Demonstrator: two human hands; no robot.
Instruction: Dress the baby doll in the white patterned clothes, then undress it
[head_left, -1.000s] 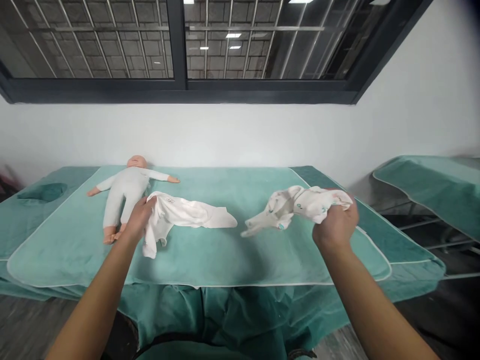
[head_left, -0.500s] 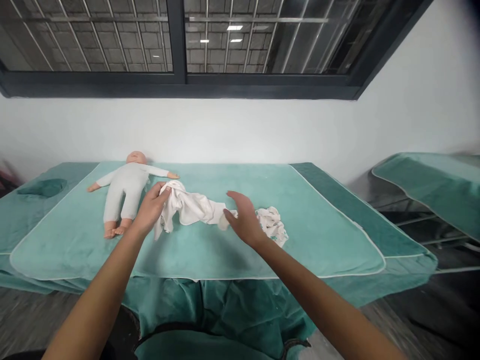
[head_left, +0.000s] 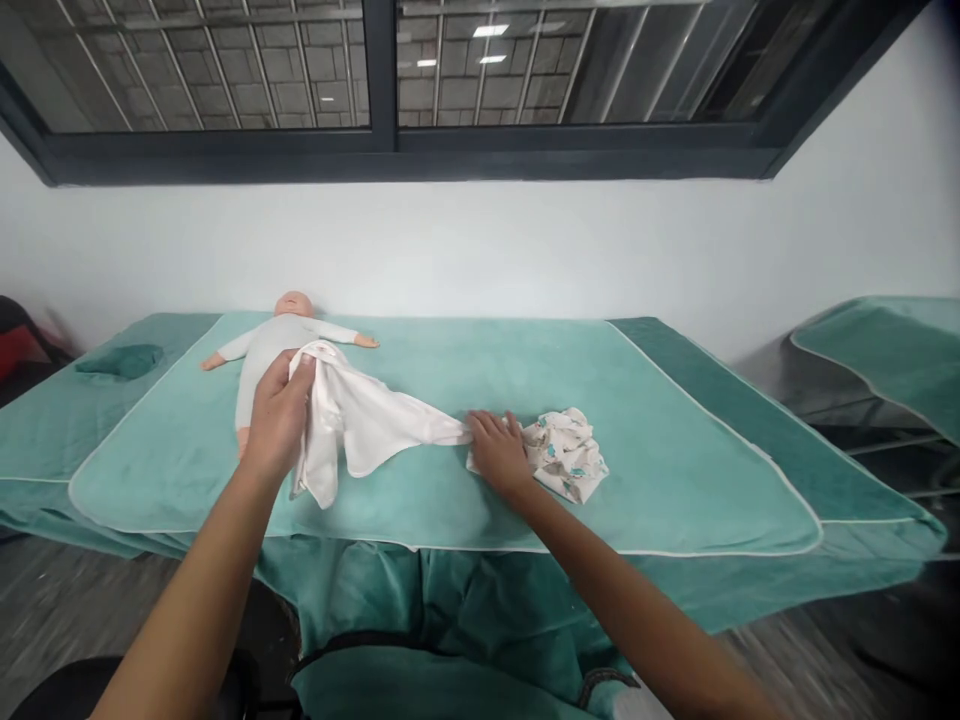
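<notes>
The left hand [head_left: 277,412] has its grip closed on one end of the white garment [head_left: 375,418], which stretches above the green bed [head_left: 759,425]; whether the right hand [head_left: 499,455] pinches the other end, I cannot tell. Such soft fabric needs gentle, even pulling.

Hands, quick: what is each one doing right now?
Left hand: closed, holding the white garment.
Right hand: over the white garment's narrow end and part of the patterned cloth; whether it grips cannot be told.
</notes>
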